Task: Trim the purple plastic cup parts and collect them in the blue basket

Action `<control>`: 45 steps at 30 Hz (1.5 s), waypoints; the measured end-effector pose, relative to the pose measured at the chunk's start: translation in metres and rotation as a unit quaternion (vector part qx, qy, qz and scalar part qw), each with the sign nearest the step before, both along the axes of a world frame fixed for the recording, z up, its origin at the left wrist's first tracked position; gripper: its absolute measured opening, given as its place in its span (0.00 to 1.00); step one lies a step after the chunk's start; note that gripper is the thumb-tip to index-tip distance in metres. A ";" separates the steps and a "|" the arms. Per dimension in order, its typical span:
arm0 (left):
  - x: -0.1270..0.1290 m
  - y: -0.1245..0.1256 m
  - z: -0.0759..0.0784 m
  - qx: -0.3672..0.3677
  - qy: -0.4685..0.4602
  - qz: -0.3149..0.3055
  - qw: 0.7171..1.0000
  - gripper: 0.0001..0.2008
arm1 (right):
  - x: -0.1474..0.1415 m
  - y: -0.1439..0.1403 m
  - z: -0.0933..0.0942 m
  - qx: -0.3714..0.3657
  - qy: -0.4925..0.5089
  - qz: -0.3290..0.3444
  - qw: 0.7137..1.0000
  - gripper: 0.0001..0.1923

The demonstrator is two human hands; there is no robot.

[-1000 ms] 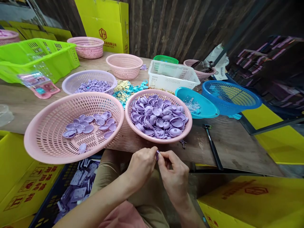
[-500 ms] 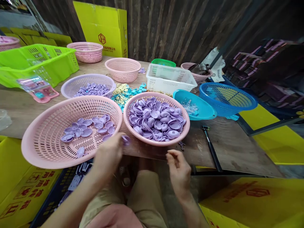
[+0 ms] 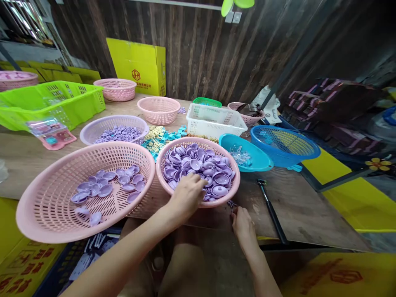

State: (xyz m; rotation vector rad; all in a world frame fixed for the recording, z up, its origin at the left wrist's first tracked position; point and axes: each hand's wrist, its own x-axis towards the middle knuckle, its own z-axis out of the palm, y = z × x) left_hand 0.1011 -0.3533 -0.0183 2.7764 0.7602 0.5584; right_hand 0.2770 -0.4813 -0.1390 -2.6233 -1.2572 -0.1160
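Note:
My left hand (image 3: pixel 187 196) reaches over the front of a round pink basket (image 3: pixel 159 169) heaped with glossy purple oval plastic shells (image 3: pixel 195 165). Its fingers are bent and apart, with their tips among the shells; no shell is plainly gripped. At the table's front edge, my right hand (image 3: pixel 243 226) is closed in a pinch at some tiny dark purple pieces (image 3: pixel 231 204); what lies between its fingertips is mostly hidden. To the left, a larger pink basket (image 3: pixel 40 181) holds scattered purple shells (image 3: pixel 105 190) and juts over the table edge.
A black-handled hammer (image 3: pixel 272 214) lies on the right. Behind stand a lilac basket (image 3: pixel 86 134) of small purple parts, a white basket (image 3: pixel 213 123), a turquoise bowl (image 3: pixel 262 159) with clear pieces and a blue basket (image 3: pixel 293 148). Loose cream and turquoise parts (image 3: pixel 167 135) lie between them.
My left hand has moved right, from beside the larger basket into the shell pile. My right hand has come to the small dark pieces. Another shell lies in the larger basket. The view has tilted up.

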 end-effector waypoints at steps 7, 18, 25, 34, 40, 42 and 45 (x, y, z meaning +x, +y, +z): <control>0.065 0.012 -0.006 0.021 0.091 -0.144 0.985 0.10 | 0.006 -0.009 -0.004 -0.029 0.012 0.045 0.998 0.02; 0.059 0.012 -0.002 -0.005 0.119 -0.129 0.984 0.11 | -0.006 -0.011 0.001 0.044 0.025 0.025 0.998 0.08; 0.062 0.019 -0.007 -0.006 0.074 -0.080 0.994 0.11 | -0.018 -0.012 0.020 0.173 0.118 0.042 0.977 0.11; 0.041 0.027 -0.001 -0.105 -0.145 0.013 0.984 0.07 | -0.032 -0.017 0.037 0.267 0.319 -0.005 0.909 0.12; 0.017 0.010 0.001 -0.308 -0.303 0.038 0.901 0.03 | -0.066 -0.014 0.077 0.338 0.393 0.038 0.854 0.12; 0.010 -0.007 0.000 -0.434 -0.326 0.017 0.840 0.03 | -0.082 -0.009 0.088 0.350 0.400 0.072 0.844 0.10; -0.002 -0.033 -0.003 -0.513 -0.339 0.030 0.788 0.06 | -0.104 0.001 0.096 0.368 0.402 0.120 0.830 0.08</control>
